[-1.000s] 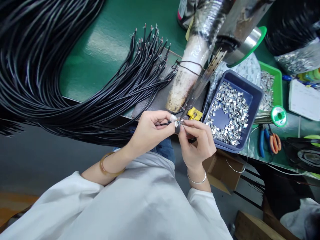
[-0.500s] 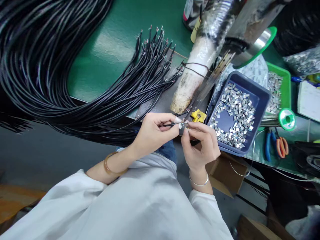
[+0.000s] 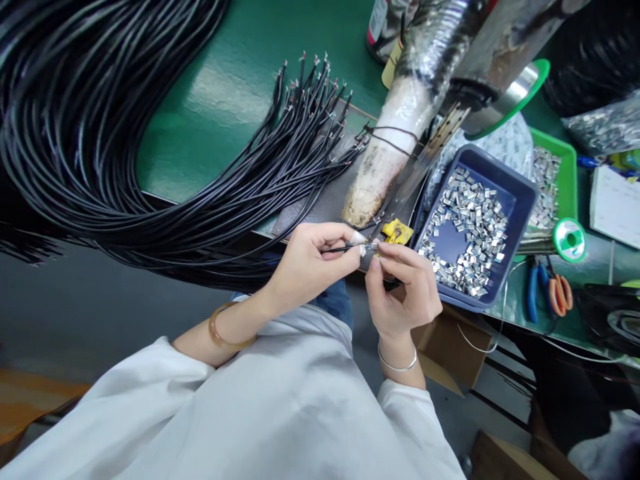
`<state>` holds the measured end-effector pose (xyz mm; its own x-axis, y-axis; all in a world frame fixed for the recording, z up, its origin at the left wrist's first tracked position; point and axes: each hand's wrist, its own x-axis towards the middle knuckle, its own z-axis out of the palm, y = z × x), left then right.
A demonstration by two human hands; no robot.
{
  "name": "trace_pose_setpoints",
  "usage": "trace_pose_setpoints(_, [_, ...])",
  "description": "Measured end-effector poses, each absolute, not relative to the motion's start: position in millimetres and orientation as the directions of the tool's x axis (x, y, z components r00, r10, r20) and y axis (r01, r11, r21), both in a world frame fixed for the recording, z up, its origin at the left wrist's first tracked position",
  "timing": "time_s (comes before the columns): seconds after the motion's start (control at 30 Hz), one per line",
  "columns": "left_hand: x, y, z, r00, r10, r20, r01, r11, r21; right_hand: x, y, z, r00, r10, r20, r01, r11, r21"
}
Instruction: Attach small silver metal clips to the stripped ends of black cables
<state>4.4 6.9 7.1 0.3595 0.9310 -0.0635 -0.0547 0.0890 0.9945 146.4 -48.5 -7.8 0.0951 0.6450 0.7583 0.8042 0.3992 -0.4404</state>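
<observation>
At the near edge of the green counter (image 3: 225,113), the left hand (image 3: 307,267) pinches a thin black cable (image 3: 345,249) near its stripped tip, fingers clamped together on it. The right hand (image 3: 405,290) meets it there, fingers closed on a tiny metal clip (image 3: 373,247) at the cable's end. The cable looks light and limp, so a hold close to the tip seems best; the clip looks stiff, smooth and easy to drop. Beside the right hand, a blue tray (image 3: 520,193) holds a heap of shiny folded clips (image 3: 470,230). A glossy black cable bundle (image 3: 150,167) fans across the counter.
</observation>
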Motion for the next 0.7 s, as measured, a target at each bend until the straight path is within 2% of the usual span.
trace_pose_setpoints(0.3, [4.6,9.3,8.6,0.394,0.919,-0.011,-0.162,0.082,0.983,147.6,-50.8,-12.6,0.071,0.621,0.781,0.806,0.425,-0.412])
trace_pose_setpoints(0.53, [2.1,8.4,8.7,0.400,0.910,-0.109,-0.109,0.165,0.980,148.9,-52.8,-11.9,0.043,0.635,0.772,0.826,0.411,-0.385])
trace_pose_setpoints(0.7, [-0.3,8.3,6.9,0.399,0.910,-0.112,-0.123,0.173,0.977,148.4,-51.8,-7.7,0.067,0.701,0.710,0.814,0.373,-0.446])
